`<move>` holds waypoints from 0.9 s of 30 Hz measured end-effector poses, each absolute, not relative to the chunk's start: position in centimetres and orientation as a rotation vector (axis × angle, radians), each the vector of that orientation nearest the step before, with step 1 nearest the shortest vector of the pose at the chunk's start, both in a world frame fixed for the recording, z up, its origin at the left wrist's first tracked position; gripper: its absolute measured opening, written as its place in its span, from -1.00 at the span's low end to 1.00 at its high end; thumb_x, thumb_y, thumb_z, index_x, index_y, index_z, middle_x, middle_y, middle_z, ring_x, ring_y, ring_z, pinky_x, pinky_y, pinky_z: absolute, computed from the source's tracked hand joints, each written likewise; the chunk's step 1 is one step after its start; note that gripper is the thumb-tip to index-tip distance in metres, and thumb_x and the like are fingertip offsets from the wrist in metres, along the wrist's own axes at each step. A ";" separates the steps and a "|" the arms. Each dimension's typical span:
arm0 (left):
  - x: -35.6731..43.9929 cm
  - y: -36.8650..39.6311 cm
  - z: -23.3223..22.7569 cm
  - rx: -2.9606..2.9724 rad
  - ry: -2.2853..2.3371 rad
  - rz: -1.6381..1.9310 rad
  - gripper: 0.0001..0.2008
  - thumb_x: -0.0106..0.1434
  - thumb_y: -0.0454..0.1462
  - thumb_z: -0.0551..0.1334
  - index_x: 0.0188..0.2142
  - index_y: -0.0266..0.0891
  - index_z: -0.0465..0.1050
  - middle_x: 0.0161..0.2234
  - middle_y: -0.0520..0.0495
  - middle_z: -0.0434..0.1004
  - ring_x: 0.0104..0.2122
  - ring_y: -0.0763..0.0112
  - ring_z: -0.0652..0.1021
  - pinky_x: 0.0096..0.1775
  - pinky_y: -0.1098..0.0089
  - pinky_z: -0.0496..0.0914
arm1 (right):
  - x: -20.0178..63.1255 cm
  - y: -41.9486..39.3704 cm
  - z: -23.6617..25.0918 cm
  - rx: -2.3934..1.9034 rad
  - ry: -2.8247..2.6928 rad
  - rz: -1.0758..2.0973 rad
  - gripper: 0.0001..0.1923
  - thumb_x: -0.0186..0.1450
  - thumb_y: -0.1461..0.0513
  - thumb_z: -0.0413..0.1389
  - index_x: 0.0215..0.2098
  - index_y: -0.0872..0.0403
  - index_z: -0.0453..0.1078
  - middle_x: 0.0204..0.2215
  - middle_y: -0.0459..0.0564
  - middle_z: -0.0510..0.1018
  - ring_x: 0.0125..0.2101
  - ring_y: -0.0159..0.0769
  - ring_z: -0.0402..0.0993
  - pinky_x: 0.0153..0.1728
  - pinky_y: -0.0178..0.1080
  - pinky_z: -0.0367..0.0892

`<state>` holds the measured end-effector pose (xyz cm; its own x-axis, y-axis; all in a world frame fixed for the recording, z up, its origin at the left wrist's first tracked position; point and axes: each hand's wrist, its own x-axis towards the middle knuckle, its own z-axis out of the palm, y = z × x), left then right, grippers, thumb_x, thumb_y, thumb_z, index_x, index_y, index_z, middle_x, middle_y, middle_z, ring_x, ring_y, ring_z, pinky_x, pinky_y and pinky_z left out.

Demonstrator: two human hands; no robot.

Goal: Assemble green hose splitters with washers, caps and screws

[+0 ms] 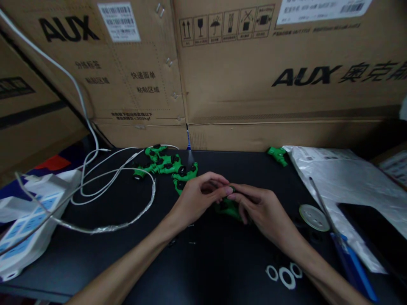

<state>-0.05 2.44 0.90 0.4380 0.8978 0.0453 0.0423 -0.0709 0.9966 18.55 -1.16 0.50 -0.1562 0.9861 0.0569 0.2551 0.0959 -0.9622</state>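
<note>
Both my hands meet over the middle of a black table (pixel 206 271). My left hand (pixel 199 197) and my right hand (pixel 260 209) together grip a green plastic fitting (pixel 228 207), which is mostly hidden under my fingers. The fingertips of both hands touch above it. A pile of several similar green fittings (pixel 165 165) with black rings lies just beyond my left hand. One more green fitting (pixel 277 154) lies alone at the back right.
White cables (pixel 104 178) loop across the left of the table beside a white and blue box (pixel 28 220). Three white washers (pixel 284 274) lie near my right forearm. A round disc (pixel 313 217), a silver plastic bag (pixel 346 182) and a blue-handled tool (pixel 352 262) are on the right. Cardboard boxes (pixel 254 76) wall the back.
</note>
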 end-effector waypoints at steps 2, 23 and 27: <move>0.0 2.3 0.8 1.476 0.898 0.872 -0.75 0.27 -0.17 0.38 -0.14 -0.26 0.53 -0.34 0.01 0.56 -0.43 0.51 0.49 -0.36 0.47 0.38 | 18.4 -1.3 0.8 -1.235 -1.539 1.233 -0.59 0.37 0.01 0.14 -0.02 0.11 0.59 -0.54 -0.08 0.58 -0.69 -0.45 0.38 -0.64 -0.36 0.32; 0.4 1.8 0.0 1.410 1.035 0.908 -0.52 0.18 -0.07 0.40 0.04 -0.21 0.54 -0.11 -0.16 0.48 -0.40 0.44 0.48 -0.57 0.52 0.39 | 18.4 -0.9 1.5 -1.119 -1.703 1.113 -0.52 0.45 -0.04 -0.02 -0.43 0.05 0.51 -0.29 0.05 0.63 -0.26 -0.25 0.60 -0.17 -0.30 0.49; 0.7 1.4 0.2 1.333 0.960 0.906 -0.58 0.24 -0.05 0.36 0.04 -0.16 0.60 -0.07 -0.19 0.54 -0.30 0.33 0.59 -0.36 0.35 0.56 | 18.4 -0.8 1.0 -1.123 -1.684 1.028 -0.58 0.43 -0.01 0.03 -0.38 0.04 0.56 -0.37 0.02 0.62 -0.34 -0.29 0.61 -0.24 -0.35 0.53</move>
<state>0.69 1.38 0.18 0.3565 0.9334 -0.0416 0.0123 0.0398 0.9991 18.43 -0.78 1.02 -0.2417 0.9496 0.1995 0.2562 0.2607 -0.9308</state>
